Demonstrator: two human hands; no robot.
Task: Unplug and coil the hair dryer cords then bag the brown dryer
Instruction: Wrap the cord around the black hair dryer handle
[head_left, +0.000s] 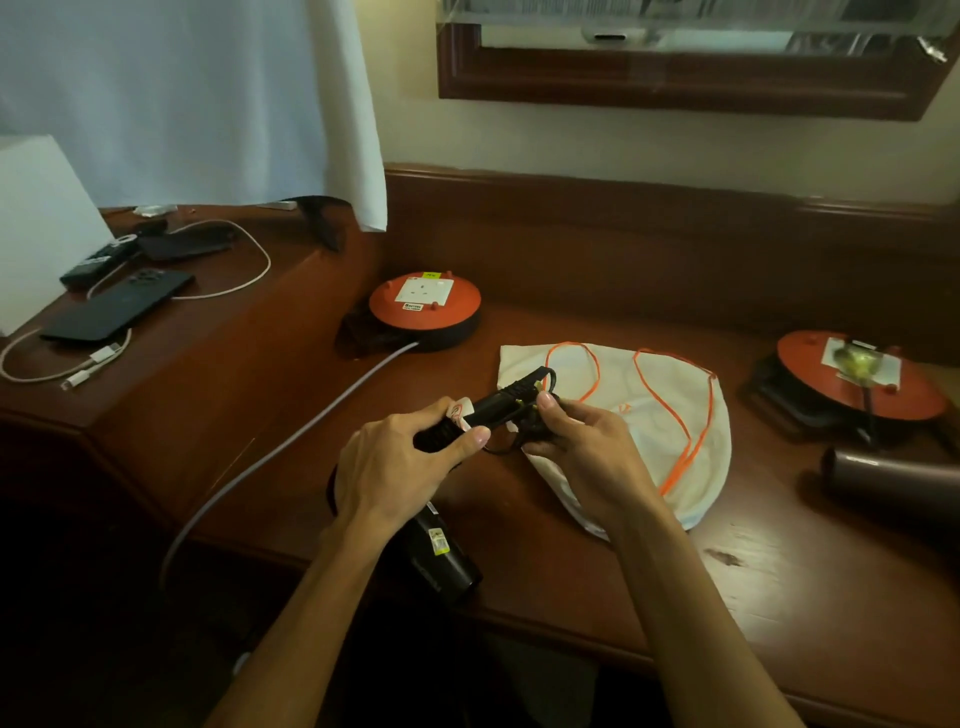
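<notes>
Gripping the black dryer (441, 551) by its handle, the left hand (400, 467) has its fingers (470, 435) curled tight around it, the barrel hanging down over the tabletop (597, 561) edge. Right hand (576, 441) pinches the black cord (524, 389) bundled at the handle's end, thumb on top, fingers clamped on the loops. Just behind both hands lies the white drawstring bag (670, 415), flat, orange strings trailing across it. Over on the right, the brown dryer (888, 480) lies on the tabletop, its plug seated in the right-hand red cord reel (857, 384). At the back, the other reel (423, 306) shows a bare socket, a grey cable (270, 452) running off it.
</notes>
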